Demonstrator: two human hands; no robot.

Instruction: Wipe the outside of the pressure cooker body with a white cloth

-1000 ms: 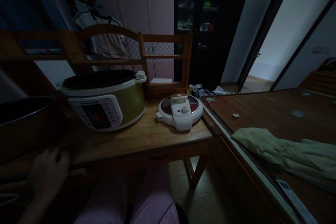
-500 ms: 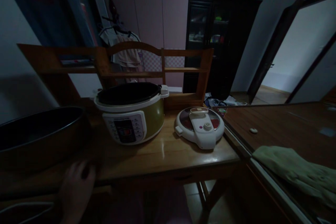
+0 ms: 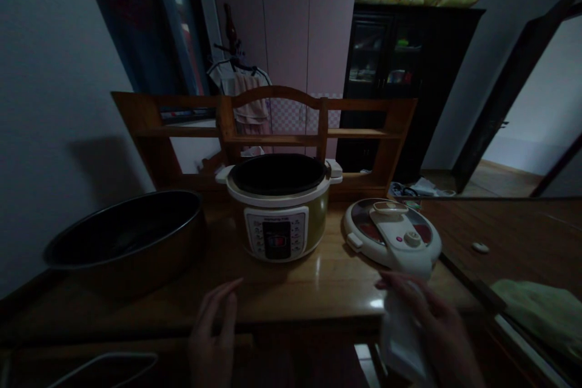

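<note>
An olive and white electric pressure cooker (image 3: 278, 211) stands open on the wooden desk (image 3: 313, 285), its dark inner pot showing. Its white lid (image 3: 391, 235) lies flat to the right of it. My left hand (image 3: 213, 333) rests at the desk's front edge below the cooker, fingers stretched out and empty. My right hand (image 3: 436, 324) is at the front right corner, just below the lid, with its fingers curled over a white cloth (image 3: 400, 339).
A wide dark pan (image 3: 125, 242) sits on the desk at the left. A wooden shelf rack (image 3: 273, 133) backs the desk. A second dark table (image 3: 513, 236) at the right carries a pale green cloth (image 3: 541, 312) and a small white object (image 3: 480, 247).
The view has swung left, bringing the cooker to the centre. My left hand moved right to the desk's front edge. My right hand came into view holding the white cloth.
</note>
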